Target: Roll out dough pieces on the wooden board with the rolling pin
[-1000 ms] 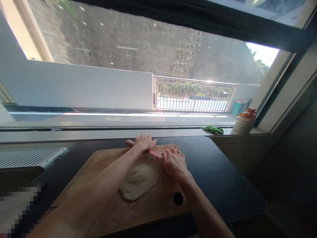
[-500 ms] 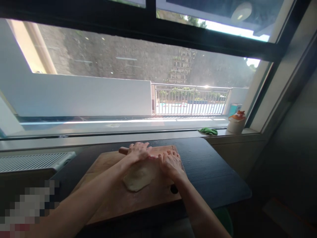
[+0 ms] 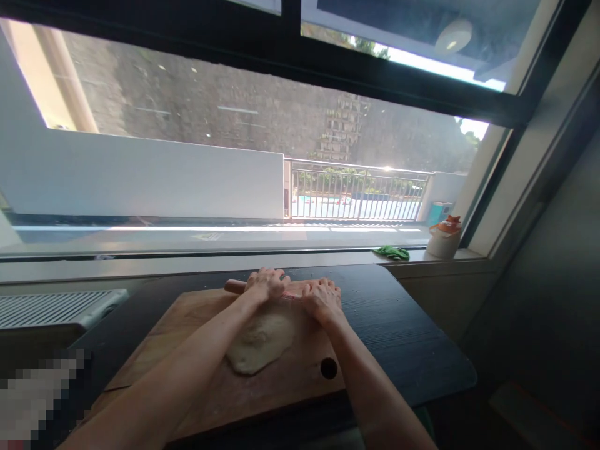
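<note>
A flattened sheet of pale dough (image 3: 259,342) lies on a wooden cutting board (image 3: 182,322). Across its far part rests a wooden rolling pin (image 3: 234,286), whose left end sticks out past my left hand (image 3: 268,284). That hand is closed over the pin with its fingers curled forward. My right hand (image 3: 323,296) is closed over the pin's right part, near the board's far right corner. Between the hands a short stretch of the pin shows, with reddish marks along it. My palms and forearms hide the rest of the pin and part of the dough.
The board lies on a dark table (image 3: 398,337) against a window sill (image 3: 309,259). A green cloth (image 3: 392,252) and a white container with an orange top (image 3: 444,239) stand on the sill. A white radiator (image 3: 60,309) is at left. The board has a round hole (image 3: 329,369).
My view has tilted and shifted slightly. The dough shows a little larger and reaches nearer to me. Both hands remain on the rolling pin near the far edge of the board.
</note>
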### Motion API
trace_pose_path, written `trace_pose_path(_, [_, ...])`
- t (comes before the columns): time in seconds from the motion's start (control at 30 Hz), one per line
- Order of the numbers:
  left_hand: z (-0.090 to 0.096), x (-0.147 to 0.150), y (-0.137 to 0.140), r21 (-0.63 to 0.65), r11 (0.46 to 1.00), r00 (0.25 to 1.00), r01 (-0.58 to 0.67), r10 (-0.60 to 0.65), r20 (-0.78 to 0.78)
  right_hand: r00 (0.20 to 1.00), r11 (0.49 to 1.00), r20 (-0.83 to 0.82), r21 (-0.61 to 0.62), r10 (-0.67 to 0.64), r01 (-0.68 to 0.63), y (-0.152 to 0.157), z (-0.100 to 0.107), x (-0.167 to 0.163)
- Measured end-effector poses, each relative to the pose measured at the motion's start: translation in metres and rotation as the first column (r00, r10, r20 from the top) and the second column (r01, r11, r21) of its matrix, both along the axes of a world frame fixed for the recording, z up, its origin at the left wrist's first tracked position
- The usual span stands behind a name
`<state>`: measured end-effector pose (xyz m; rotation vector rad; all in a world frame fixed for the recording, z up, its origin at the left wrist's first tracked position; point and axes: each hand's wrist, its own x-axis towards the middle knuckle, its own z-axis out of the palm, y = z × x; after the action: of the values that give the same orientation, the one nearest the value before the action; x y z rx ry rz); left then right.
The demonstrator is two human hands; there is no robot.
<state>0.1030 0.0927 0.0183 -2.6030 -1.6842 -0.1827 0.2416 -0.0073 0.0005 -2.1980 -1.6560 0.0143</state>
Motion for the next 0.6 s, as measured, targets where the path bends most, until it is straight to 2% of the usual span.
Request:
trace_pose_path(0.1, [-0.004, 0.007, 0.014, -0.05, 0.998, 0.999, -0.042, 0.042, -0.005, 1.0, 0.999, -0.022, -0.046, -0.021, 0.02, 0.009, 0.002, 0.006])
trace_pose_path(0.2, [-0.004, 0.007, 0.014, -0.068, 0.997, 0.999, -0.039, 0.038, -0.013, 1.0, 0.999, -0.016, -0.028, -0.023, 0.023, 0.011, 0.0, 0.007])
trace_pose_path(0.37, [0.004, -0.004, -0.009, -0.074, 0.997, 1.0, -0.008, 0.006, -0.028, 0.998, 0.997, 0.058, 0.079, -0.011, 0.007, -0.007, -0.004, -0.003])
trace_pose_path(0.6, [0.02, -0.013, -0.043, -0.096, 0.995, 1.0, -0.008, 0.006, -0.026, 0.995, 0.993, 0.099, 0.119, -0.025, 0.013, -0.024, -0.004, -0.013])
